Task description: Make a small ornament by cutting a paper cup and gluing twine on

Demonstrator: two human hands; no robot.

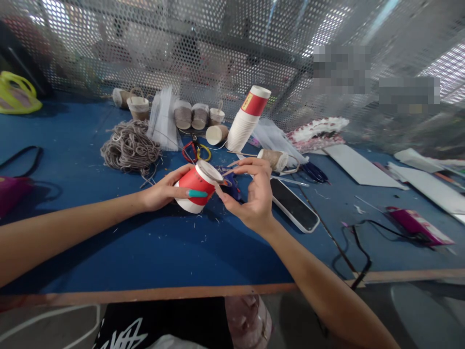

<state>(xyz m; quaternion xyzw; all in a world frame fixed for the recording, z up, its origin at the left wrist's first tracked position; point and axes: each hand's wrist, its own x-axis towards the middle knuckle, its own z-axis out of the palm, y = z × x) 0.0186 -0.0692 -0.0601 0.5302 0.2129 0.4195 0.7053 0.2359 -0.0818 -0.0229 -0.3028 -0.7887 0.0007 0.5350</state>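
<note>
A red and white paper cup (198, 186) is tilted above the blue table, with a round, pale end facing up. My left hand (170, 186) wraps round its side, the thumb with a turquoise nail lying across the red band. At the cup's upper right edge is my right hand (254, 194), its long-nailed thumb and fingers bent but apart. No object shows clearly between them; whether the tips touch the edge I cannot tell. Behind the cup lie red and yellow-handled cutters (196, 150) and a dark blue object (234, 186), partly hidden by my right hand.
A leaning stack of paper cups (244, 123) stands behind. Grey cord (131, 148) lies heaped left of white mesh (164, 118) and several twine spools (200, 116). A phone (294, 203), white sheets (363, 167) and a magenta packet (419, 227) lie right. Perforated metal (203, 53) borders the back.
</note>
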